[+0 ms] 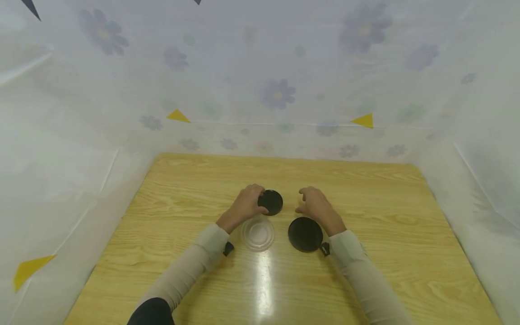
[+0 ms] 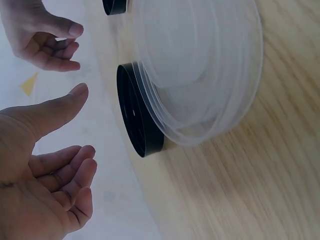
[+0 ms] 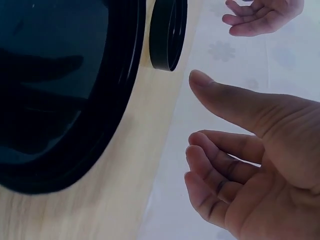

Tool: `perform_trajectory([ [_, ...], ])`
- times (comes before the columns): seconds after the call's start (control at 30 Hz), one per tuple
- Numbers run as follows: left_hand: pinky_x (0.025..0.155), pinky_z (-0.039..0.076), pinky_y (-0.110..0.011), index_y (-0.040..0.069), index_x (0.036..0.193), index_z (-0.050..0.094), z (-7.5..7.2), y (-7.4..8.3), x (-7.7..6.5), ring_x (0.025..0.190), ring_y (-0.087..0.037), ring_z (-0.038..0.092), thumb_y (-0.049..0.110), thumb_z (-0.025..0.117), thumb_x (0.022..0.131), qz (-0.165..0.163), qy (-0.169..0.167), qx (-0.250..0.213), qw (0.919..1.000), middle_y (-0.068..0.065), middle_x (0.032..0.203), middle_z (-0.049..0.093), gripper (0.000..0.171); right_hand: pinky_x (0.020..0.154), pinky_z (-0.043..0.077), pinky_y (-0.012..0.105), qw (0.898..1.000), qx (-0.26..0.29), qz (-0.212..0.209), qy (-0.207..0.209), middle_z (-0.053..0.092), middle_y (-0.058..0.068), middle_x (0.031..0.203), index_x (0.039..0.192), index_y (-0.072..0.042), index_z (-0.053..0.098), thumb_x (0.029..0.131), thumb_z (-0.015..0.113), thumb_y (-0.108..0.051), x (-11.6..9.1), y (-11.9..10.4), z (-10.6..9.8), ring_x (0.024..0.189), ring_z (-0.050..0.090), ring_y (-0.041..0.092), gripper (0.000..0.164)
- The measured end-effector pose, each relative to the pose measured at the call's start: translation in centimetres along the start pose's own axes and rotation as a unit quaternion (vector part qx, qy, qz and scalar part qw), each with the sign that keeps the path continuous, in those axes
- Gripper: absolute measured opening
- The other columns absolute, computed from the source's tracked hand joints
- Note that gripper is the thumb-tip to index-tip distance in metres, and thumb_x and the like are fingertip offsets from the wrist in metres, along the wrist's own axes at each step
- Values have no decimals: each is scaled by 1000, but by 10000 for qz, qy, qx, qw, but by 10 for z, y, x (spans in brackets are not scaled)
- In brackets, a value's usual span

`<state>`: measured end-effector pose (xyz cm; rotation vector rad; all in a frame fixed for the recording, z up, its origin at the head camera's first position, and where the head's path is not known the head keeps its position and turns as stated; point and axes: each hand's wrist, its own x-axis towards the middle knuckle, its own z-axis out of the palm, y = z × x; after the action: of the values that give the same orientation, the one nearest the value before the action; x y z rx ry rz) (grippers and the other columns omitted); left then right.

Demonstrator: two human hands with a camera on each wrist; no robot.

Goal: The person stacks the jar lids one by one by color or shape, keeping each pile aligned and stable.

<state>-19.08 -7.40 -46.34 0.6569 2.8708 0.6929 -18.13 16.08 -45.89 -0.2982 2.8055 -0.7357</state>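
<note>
A small round black lid [image 1: 271,203] with a raised rim [image 2: 155,135] lies on the table between both hands. My left hand [image 1: 247,205] hovers just left of it, thumb and fingers spread around its near side without gripping it. In the left wrist view, a gap shows between that hand [image 2: 45,165] and the lid. A clear round plastic container [image 1: 257,233] sits below the left hand. To the right lies a larger black round dish or lid [image 1: 305,234] with a glossy face. Just above it hangs my right hand [image 1: 318,207], fingers loosely bent, holding nothing.
The wood-grain table [image 1: 195,180] bears these things near its middle. White sheeting with flower prints [image 1: 277,95] stands behind and along both sides. Yellow triangles [image 1: 363,120] mark the sheeting. A small black piece [image 1: 228,248] shows beside the left wrist.
</note>
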Motion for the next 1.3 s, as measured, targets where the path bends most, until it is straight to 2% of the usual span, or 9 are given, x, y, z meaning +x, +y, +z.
perform_trajectory([
  [0.37,99,44,-44,-1,124,55,-2,-13,5,110,-28,55,23,83,72,-323,-72,-33,9994,-11,116,61,64,81,53,43,9992,20,-403,0,62,21,107,126,7,53,80,76,-20,19,3,13,96,61,33,59],
  [0.63,99,45,-43,-1,124,55,3,-24,8,110,-28,55,22,83,71,-460,-168,13,9988,-12,116,61,63,84,53,44,9989,85,-462,20,64,22,106,123,9,55,77,78,-17,27,2,23,97,61,35,57],
  [0.87,99,46,-44,-2,124,55,8,-30,9,111,-30,55,18,82,73,-617,-246,-231,9975,-14,118,61,62,87,52,45,9984,178,-529,80,64,23,108,121,10,56,75,78,-15,29,0,30,100,61,37,56],
  [1.07,96,49,-42,-3,125,54,14,-33,9,111,-31,55,14,77,75,-653,-258,-369,9968,-15,118,60,57,88,52,45,9977,325,-590,114,63,23,108,121,10,55,73,77,-12,31,-3,35,100,60,37,57],
  [1.3,97,48,-41,-3,124,55,18,-35,11,113,-32,55,17,78,74,-576,-252,-167,9979,-16,120,60,58,91,51,45,9982,317,-509,95,64,23,110,122,11,55,71,78,-10,37,-8,42,103,61,36,59],
])
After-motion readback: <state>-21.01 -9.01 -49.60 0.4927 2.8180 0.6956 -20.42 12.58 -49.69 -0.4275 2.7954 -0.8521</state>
